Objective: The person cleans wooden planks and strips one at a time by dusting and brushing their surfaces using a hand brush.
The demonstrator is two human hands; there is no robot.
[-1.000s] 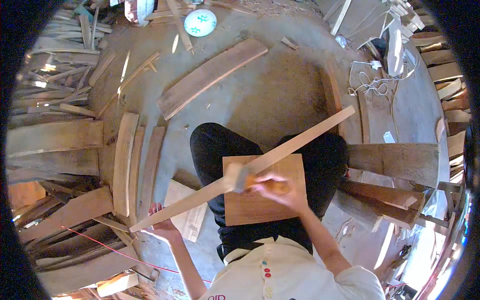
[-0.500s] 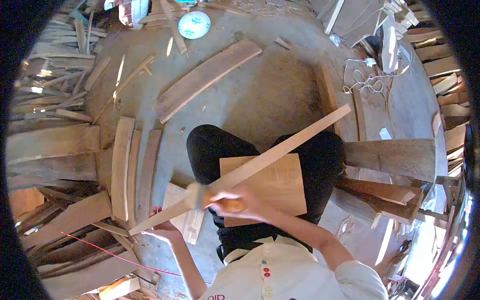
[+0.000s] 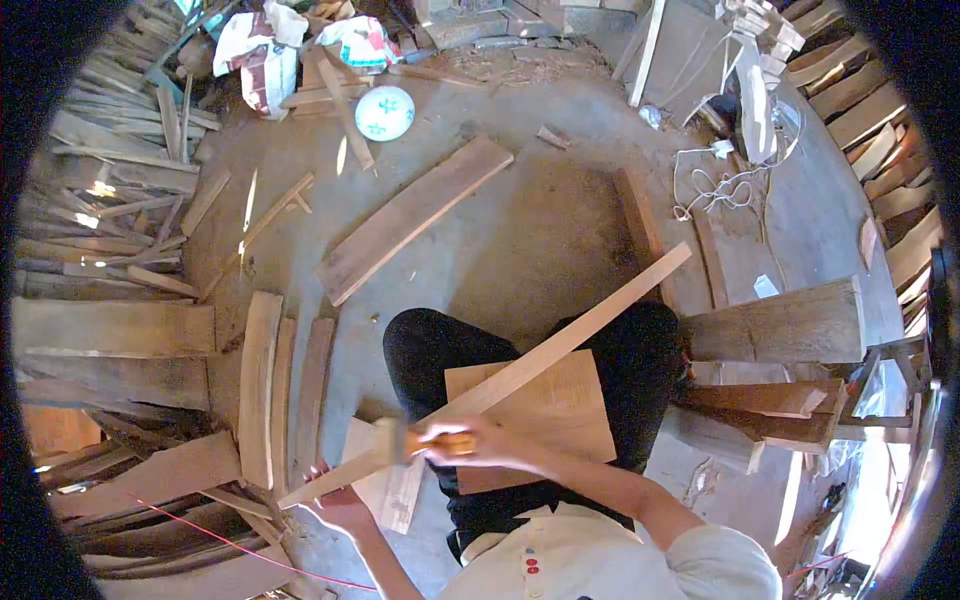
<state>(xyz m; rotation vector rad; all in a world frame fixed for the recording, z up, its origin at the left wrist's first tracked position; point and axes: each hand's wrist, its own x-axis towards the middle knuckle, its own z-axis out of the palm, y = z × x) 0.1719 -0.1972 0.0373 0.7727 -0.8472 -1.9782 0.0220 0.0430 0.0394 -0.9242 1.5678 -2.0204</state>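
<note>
A long, pale wooden strip [image 3: 555, 345] slants across my lap, over a square wooden board [image 3: 560, 420] resting on my legs. My left hand [image 3: 340, 505] supports the strip near its lower left end, fingers curled around its edge. In my right hand [image 3: 480, 442] is the orange-brown handle of a brush-like tool [image 3: 390, 440]. Its pale head is against or just above the strip, left of the board, and blurred by motion; its exact kind is unclear. Below the strip, pale wood pieces [image 3: 400, 500] lie on the floor.
Loose planks [image 3: 262, 390] lie at left, beside stacked timber [image 3: 110, 330]. A broad plank [image 3: 420, 220] and a round white object with blue-green marks [image 3: 384, 113] are ahead. White cable [image 3: 725, 190] coils at right, near more boards [image 3: 780, 320]. A red cord [image 3: 240, 548] runs lower left.
My view has tilted upward, so the surroundings sit lower in the picture. The right hand's tool has shifted slightly toward the strip's lower left end. My left hand keeps its hold there.
</note>
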